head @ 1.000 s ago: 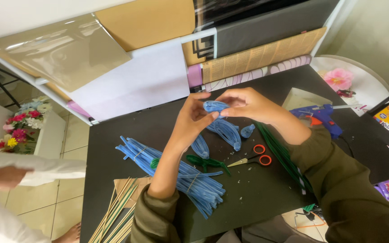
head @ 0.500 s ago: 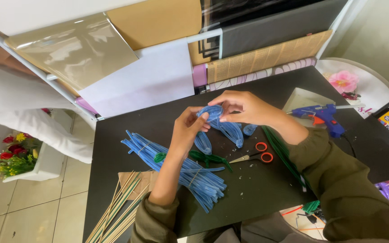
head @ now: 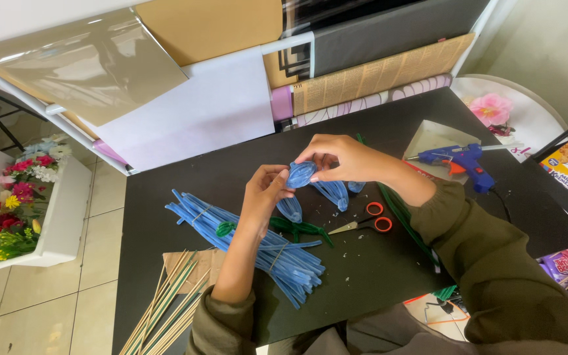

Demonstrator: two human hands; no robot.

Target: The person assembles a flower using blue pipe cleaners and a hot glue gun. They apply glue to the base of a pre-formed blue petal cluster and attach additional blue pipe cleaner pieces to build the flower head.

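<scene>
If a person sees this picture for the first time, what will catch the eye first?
First, the two hands at the centre of the black table: the left hand and right hand together pinch a blue petal shape made of fuzzy wire. Next, the bundle of blue fuzzy wires lying under the left forearm, and the orange-handled scissors just right of it.

The fuzzy blue pipe-cleaner petal (head: pixel 302 173) at centre frame looks soft and matt, as does the bundle of blue chenille stems (head: pixel 251 244) lying lower left of it. The black tabletop (head: pixel 376 276) is smooth and matt, flecked with pale crumbs. The orange-handled scissors (head: pixel 363 225) show dull metal blades and glossy plastic loops. The blue glue gun (head: pixel 458 158) at right is shiny plastic. The thin wooden sticks (head: pixel 165 309) at lower left look bare and dry. The grey sheet (head: pixel 80 62) at upper left is glossy.
</scene>
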